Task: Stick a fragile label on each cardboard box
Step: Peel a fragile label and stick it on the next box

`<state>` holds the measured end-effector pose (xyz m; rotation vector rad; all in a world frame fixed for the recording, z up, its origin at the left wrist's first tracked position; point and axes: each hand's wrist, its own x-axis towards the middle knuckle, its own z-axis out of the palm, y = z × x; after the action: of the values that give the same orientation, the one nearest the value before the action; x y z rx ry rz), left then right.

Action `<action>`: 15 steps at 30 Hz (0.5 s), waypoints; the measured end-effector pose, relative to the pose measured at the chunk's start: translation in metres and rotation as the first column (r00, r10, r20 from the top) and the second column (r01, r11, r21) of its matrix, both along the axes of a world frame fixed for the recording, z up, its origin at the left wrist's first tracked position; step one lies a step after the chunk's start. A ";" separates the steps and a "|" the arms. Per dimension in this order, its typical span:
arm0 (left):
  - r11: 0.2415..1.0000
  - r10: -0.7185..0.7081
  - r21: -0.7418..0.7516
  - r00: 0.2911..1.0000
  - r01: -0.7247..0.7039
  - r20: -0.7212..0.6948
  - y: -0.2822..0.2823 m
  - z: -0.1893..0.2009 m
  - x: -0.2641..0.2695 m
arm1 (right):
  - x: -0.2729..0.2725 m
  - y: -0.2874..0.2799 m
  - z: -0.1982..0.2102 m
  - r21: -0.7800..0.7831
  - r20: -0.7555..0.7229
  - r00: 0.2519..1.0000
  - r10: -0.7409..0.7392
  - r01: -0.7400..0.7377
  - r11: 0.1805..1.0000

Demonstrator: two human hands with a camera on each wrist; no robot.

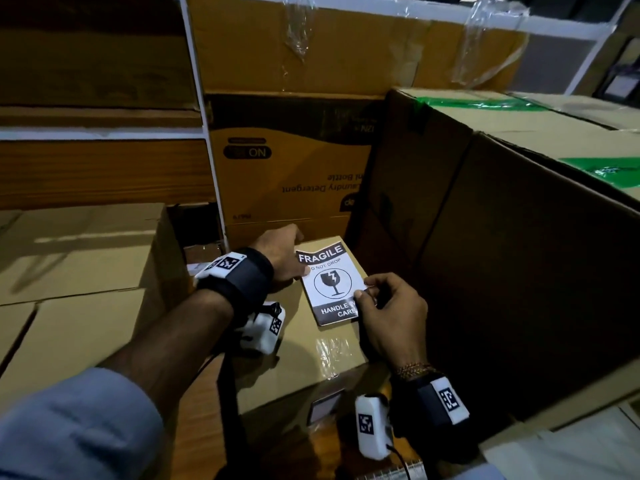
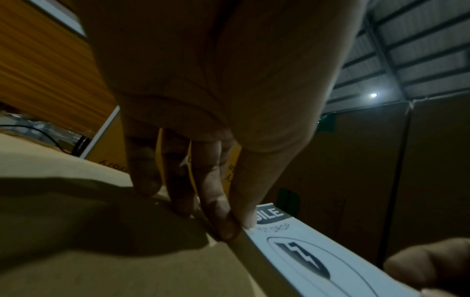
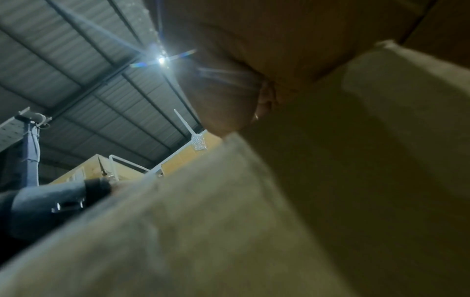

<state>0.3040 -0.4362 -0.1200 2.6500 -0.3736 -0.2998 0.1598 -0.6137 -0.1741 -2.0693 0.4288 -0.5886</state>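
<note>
A black-and-white fragile label (image 1: 329, 285) lies over the top of a small cardboard box (image 1: 304, 344), near the box's far right corner, with its top left corner curled up off the cardboard. The left hand (image 1: 282, 252) holds the label's left edge, thumb and forefinger pinching it just under the word FRAGILE (the left wrist view shows the fingers (image 2: 218, 203) closed on the edge, the others resting on the box). The right hand (image 1: 391, 315) pinches the label's right edge between thumb and curled forefinger, near the words HANDLE WITH CARE. A tall brown box (image 1: 502, 258) stands just to the right, and a yellow detergent carton (image 1: 291, 174) sits on the shelf behind. The right wrist view is mostly blurred cardboard.
</note>
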 end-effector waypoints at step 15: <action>1.000 -0.013 0.012 0.999 0.013 -0.030 -0.003 -0.002 -0.009 | -0.002 0.004 -0.013 -0.155 0.084 0.996 -0.015 0.028 0.988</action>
<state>0.2954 -0.4393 -0.1224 2.6529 -0.3805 -0.3468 0.1582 -0.6093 -0.1871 -2.1818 0.3678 -0.7380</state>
